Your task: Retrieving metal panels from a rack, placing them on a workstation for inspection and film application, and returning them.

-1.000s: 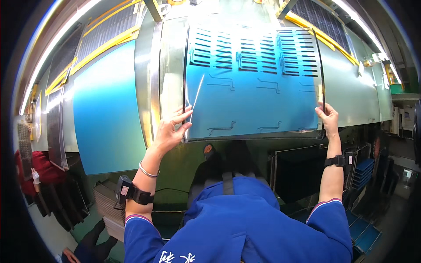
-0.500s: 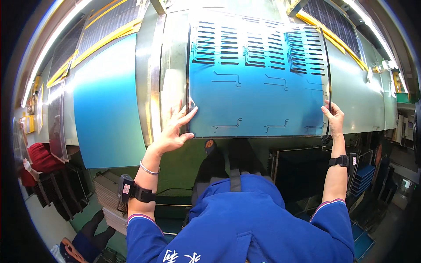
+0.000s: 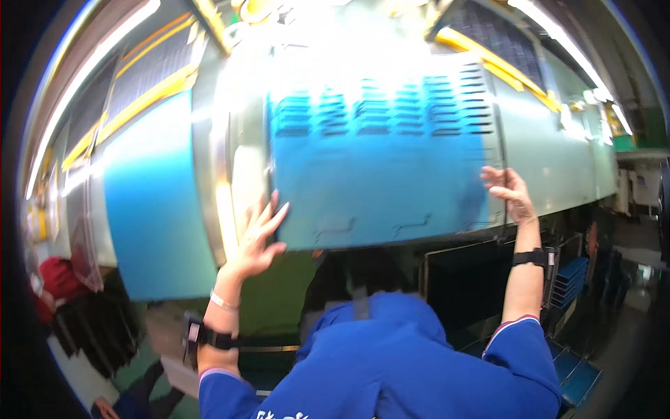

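A large blue panel (image 3: 377,185) with rows of dark bars and thin dark lines lies in front of me on a pale work surface. Its far part is washed out by glare. My left hand (image 3: 257,243) is by the near left corner, fingers spread and the thumb pointing toward the panel's edge. Whether it touches the panel is hard to tell. Over the right edge, my right hand (image 3: 511,195) has its fingers apart, with no grip on the panel visible. Motion blurs the picture.
A plain blue sheet (image 3: 153,223) lies to the left, past a shiny metal strip (image 3: 222,160). Yellow-edged dark panels (image 3: 157,73) stand at the far left and far right. Below the right side is a dark rack (image 3: 474,283). Part of another person (image 3: 139,398) shows at lower left.
My right hand has loosened from the panel's right edge and its fingers have opened. My left hand sits lower in view, still spread. The whole view has shifted, with more blur.
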Tool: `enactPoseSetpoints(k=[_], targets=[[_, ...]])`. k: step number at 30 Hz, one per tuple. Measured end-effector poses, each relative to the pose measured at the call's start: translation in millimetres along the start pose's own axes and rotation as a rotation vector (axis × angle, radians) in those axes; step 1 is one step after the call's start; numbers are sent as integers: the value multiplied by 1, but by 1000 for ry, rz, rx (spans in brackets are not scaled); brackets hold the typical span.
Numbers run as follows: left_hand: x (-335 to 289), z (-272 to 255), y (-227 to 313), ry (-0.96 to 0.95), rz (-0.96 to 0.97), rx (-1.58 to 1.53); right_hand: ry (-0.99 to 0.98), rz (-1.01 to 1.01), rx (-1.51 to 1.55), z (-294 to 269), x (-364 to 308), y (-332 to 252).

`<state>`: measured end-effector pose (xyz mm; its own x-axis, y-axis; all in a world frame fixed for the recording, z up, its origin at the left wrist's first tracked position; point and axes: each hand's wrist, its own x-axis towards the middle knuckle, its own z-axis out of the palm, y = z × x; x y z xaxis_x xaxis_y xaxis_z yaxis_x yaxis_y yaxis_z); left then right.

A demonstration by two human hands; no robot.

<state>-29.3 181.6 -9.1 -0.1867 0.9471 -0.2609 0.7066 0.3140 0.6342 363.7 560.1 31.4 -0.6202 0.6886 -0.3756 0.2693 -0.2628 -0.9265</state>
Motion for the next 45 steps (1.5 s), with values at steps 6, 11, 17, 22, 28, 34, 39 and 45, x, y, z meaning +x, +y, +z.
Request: enactPoseSetpoints(k=[6,11,17,22,28,34,39,45], targets=[[-7,7,1,-16,-51,46,35,-7,63,-18,113,-37],[2,5,9,-27,-10,85,202,-192,-993,-32,219,-32],[1,5,14,-17,-53,96,320,-110,-1190,-11,250,-50],[2,9,16,-17,-71,90,384,-156,-1129,-13,258,-48],[-1,9,14,-27,-76,108,350,-62,-1052,-14,257,-52],[2,10,13,-25,-75,99,332,-16,-1062,-17,259,-53],[-15,8,13,48,-95,188,359,-46,-1219,3,258,-58],[0,21,49,-25,-166,481,639,-583,-1251,6,259,-8]])
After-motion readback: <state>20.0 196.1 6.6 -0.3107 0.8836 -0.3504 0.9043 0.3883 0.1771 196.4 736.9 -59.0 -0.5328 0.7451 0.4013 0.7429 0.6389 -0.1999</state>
